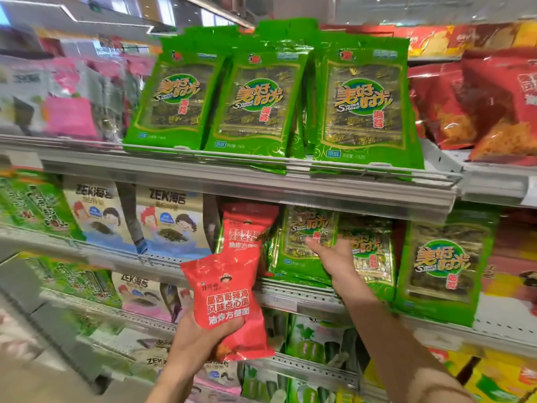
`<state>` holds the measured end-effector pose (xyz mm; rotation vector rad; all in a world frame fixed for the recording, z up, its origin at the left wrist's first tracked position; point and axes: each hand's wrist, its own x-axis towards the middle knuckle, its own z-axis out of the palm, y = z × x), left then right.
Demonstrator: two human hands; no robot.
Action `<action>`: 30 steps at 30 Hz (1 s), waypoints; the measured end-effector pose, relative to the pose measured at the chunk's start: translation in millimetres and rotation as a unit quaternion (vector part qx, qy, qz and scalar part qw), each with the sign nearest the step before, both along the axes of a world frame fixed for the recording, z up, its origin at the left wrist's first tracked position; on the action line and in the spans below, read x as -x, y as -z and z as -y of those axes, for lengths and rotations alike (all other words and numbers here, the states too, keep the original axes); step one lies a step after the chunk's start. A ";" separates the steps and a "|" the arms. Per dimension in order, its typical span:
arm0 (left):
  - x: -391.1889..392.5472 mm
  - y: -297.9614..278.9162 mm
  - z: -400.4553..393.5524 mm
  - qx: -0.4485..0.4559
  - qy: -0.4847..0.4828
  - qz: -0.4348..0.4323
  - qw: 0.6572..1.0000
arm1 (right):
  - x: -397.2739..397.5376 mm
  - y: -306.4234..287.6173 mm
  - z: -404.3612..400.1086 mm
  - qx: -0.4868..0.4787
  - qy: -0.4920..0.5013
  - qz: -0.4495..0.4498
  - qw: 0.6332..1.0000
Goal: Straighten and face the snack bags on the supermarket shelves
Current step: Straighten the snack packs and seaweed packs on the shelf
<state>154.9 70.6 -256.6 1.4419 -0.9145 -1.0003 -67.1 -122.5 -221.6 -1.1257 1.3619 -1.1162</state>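
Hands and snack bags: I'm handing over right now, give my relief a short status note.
Left hand grips a red snack bag off the shelf, below a matching red bag on the middle shelf.
Right hand touches the green seaweed bags beside it; grip unclear.
Done: the top-shelf green bags stand upright, fronts out.
Left: place the held bag, straighten the leaning middle-shelf bags.

Three green seaweed bags [261, 103] stand in a row along the front of the upper shelf [250, 181], faces forward, leaning slightly back. On the shelf below, a red snack bag [248, 228] stands upright beside a tilted green seaweed bag [305, 242]; further green bags [444, 266] stand to its right. A second red snack bag [226, 298] is off the shelf, tilted, label readable.
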 end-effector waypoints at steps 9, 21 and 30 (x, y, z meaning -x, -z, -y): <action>-10.9 4.4 -4.2 -0.025 0.028 -0.010 0.999 | -5.0 17.9 -4.0 -0.063 -0.093 -0.178 0.978; 48.2 -7.5 18.8 0.005 0.100 0.016 0.995 | 29.4 7.3 -66.5 0.191 0.037 -0.485 0.853; 223.6 -23.2 41.1 0.060 0.187 0.051 0.979 | 236.7 67.3 -120.8 0.108 0.255 -0.241 0.930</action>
